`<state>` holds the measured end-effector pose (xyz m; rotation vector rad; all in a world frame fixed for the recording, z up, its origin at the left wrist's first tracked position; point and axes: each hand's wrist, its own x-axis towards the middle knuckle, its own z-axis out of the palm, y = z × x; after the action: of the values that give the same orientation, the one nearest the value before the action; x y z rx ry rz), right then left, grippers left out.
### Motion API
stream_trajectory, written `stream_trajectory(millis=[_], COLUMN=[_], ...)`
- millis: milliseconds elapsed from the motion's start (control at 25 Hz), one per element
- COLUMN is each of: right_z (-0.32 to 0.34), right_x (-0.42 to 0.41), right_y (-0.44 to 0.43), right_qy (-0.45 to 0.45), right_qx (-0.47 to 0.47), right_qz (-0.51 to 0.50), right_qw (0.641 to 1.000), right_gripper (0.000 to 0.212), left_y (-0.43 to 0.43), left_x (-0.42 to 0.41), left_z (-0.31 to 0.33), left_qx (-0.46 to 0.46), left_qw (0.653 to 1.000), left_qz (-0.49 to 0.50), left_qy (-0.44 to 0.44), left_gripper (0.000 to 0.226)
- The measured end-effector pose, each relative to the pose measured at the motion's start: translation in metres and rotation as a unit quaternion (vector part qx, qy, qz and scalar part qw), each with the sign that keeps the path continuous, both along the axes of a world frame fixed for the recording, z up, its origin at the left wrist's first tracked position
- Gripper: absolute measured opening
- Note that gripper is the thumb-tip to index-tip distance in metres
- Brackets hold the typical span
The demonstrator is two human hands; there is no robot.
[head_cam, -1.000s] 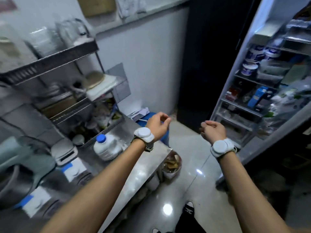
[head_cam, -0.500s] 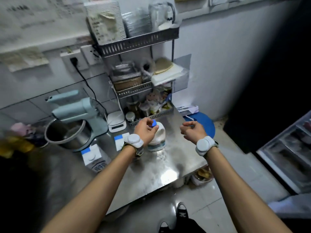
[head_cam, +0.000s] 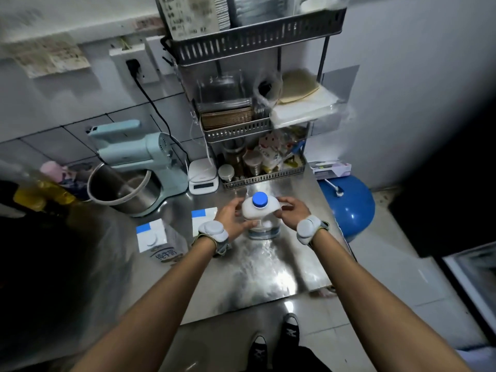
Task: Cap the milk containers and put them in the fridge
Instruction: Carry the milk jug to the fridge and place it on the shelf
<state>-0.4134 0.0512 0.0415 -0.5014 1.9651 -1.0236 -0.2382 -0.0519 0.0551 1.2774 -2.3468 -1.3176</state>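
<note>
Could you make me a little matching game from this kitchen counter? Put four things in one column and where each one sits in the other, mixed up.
Things:
1. milk jug
2. milk carton
3. kitchen scale
4. stand mixer

Places:
A. at the back of the counter, just left of the wire rack
B. between the left hand and the right hand
C. far left, its steel bowl under the head
D. left of the left wrist, near the counter's front

Pairs: 1-B, 2-D, 3-A, 4-C
</note>
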Motion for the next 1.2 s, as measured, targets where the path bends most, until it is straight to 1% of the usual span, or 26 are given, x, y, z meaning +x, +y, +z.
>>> stream_trajectory(millis=[120, 240, 440, 600, 800, 920, 1000, 1080, 1200], right_z=[-0.011, -0.015, -0.014, -0.007, 0.021, 0.044, 0.065, 0.081, 0.108], right_x=[0.002, 0.001, 0.009, 0.006, -0.01, -0.027, -0.04, -0.056, -0.087], right_y=[-0.003, -0.002, 0.012, 0.041, 0.088, 0.121, 0.151, 0.174, 0.227], right_qy=[0.027, 0.039, 0.027, 0.028, 0.04, 0.064, 0.071, 0.075, 0.105], right_qx=[-0.008, -0.018, -0.021, -0.014, -0.023, -0.037, -0.051, -0.06, -0.078], right_qz=[0.018, 0.018, -0.057, -0.102, -0.178, -0.244, -0.287, -0.309, -0.351], right_qw=[0.999, 0.999, 0.998, 0.994, 0.983, 0.967, 0.954, 0.946, 0.927], right_gripper=[0.032, 0.028, 0.027, 0.024, 0.031, 0.026, 0.024, 0.021, 0.033], left_y=[0.0, -0.002, 0.002, 0.016, 0.043, 0.066, 0.09, 0.109, 0.152], left_x=[-0.001, -0.002, -0.007, -0.018, -0.053, -0.084, -0.111, -0.137, -0.188], left_z=[-0.007, -0.004, -0.002, 0.007, 0.035, 0.048, 0.055, 0.062, 0.082], left_qx=[-0.011, -0.01, -0.004, -0.005, -0.019, -0.003, 0.012, 0.015, -0.01], left_qw=[1.0, 1.0, 1.0, 0.998, 0.985, 0.977, 0.971, 0.966, 0.952], left_qz=[0.016, 0.021, 0.0, -0.049, -0.154, -0.196, -0.22, -0.231, -0.275], left_qy=[-0.007, -0.011, -0.004, 0.024, 0.073, 0.085, 0.096, 0.113, 0.131], left_gripper=[0.066, 0.063, 0.055, 0.054, 0.071, 0.076, 0.074, 0.07, 0.061])
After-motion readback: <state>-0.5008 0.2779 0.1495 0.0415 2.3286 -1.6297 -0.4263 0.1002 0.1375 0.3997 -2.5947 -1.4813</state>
